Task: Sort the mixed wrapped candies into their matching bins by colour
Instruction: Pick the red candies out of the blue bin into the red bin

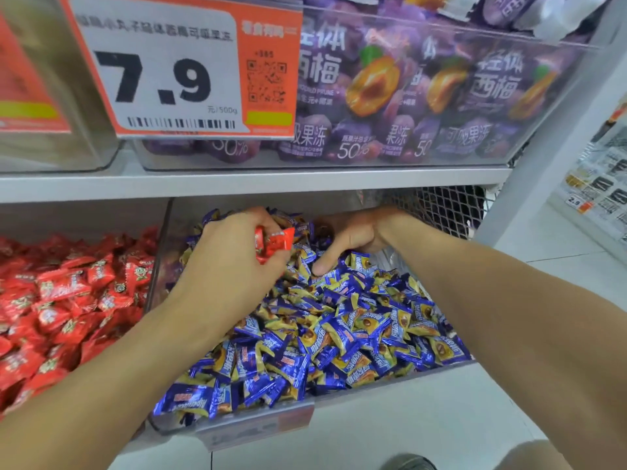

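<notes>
A clear bin [390, 381] on the lower shelf is heaped with blue-and-yellow wrapped candies [339, 320]. My left hand [230, 252] hovers over the back of that heap and grips red wrapped candies [274, 242] in its curled fingers. My right hand [353, 235] digs into the blue heap at the back, thumb pointing down; its fingertips are buried, so whether it holds anything is hidden. To the left, a second bin holds red wrapped candies [68, 300].
The shelf above [237, 181] hangs low over both hands. It carries a clear bin of purple prune jelly pouches [407, 96] with a large orange price tag [183, 66]. A mesh panel [444, 208] backs the blue bin. White floor tiles lie at right.
</notes>
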The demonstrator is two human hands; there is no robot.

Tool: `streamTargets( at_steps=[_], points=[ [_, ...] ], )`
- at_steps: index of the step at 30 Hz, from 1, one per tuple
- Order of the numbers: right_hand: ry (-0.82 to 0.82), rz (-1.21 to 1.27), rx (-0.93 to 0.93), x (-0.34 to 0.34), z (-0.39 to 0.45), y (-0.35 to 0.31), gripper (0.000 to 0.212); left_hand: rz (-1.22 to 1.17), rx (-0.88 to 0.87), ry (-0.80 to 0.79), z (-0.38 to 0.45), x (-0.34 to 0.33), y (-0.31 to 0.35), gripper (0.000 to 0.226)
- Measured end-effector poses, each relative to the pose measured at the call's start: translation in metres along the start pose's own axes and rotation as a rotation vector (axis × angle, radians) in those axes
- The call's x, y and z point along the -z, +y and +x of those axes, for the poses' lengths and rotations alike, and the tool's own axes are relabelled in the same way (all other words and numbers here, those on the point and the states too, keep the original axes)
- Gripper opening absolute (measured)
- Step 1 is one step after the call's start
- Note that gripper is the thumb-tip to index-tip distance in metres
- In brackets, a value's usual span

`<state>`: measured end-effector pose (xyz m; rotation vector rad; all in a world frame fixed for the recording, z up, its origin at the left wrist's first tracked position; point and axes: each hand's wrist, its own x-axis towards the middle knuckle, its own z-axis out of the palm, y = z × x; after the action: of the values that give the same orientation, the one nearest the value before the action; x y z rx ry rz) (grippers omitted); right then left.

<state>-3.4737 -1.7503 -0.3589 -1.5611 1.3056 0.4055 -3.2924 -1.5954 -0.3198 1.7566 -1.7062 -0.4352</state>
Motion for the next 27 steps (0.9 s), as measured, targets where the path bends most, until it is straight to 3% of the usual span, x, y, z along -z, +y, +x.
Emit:
streamTargets(
  at_steps=[5, 9, 13, 15, 23, 27],
  points=[
    [0.061, 0.105, 0.138, -0.006, -0.003, -0.002, 0.116, 0.135, 0.078, -0.098, 0.002, 0.003, -0.007, 0.011],
    [0.015, 0.127, 0.242, -0.009, 0.001, -0.005, 0.131, 0.095, 0.125, -0.16, 0.002, 0.003, -0.011, 0.016],
    [0.07, 0.044, 0.29, -0.011, -0.008, -0.009, 0.116, 0.085, 0.128, -0.09, 0.007, 0.012, -0.009, 0.016],
    [0.094, -0.13, 0.268, -0.013, -0.02, -0.013, 0.114, 0.123, 0.114, -0.041, 0.008, 0.016, -0.007, 0.031],
    [0.452, -0.603, 0.56, -0.064, -0.075, -0.022, 0.047, 0.021, -0.095, 0.076, 0.01, 0.019, -0.006, 0.028],
    [0.57, -0.667, 0.561, -0.095, -0.086, -0.014, 0.062, -0.002, -0.279, -0.104, 0.005, 0.013, -0.006, 0.014]
  ],
)
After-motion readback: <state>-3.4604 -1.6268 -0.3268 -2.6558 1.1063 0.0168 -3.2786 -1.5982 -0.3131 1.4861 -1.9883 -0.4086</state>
